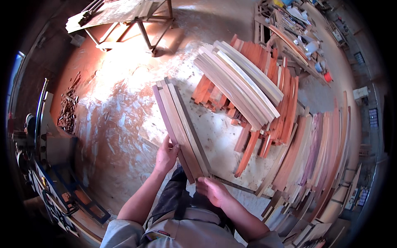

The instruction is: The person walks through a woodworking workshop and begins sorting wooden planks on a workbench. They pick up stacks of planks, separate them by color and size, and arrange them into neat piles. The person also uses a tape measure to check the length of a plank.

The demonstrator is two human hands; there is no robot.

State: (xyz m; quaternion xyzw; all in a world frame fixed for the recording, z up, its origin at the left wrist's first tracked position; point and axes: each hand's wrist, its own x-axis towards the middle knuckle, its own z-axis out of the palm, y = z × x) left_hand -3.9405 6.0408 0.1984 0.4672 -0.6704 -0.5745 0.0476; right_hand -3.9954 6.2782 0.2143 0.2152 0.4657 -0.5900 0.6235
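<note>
A small bundle of long wooden strips [178, 120], brown, pale and dark, lies slanting in front of me, with its near end by my lap. My left hand [166, 156] grips the bundle's left edge, thumb on top and the other fingers along the side. At the near end is my right hand [213, 191], its fingers stretched toward the strip ends and slightly blurred. Whether its fingertips touch the wood is hard to make out. Beyond the bundle, a stack of pale strips [235, 82] rests across reddish-orange strips [248, 153] on a light board [219, 140].
Many long boards [310, 153] lean or lie in rows on the right. A cluttered workbench [289, 41] stands far right. At the far left is a wooden table [120, 14]. Wood scraps [69, 105] are heaped on the dusty floor, near machinery [53, 161] at left.
</note>
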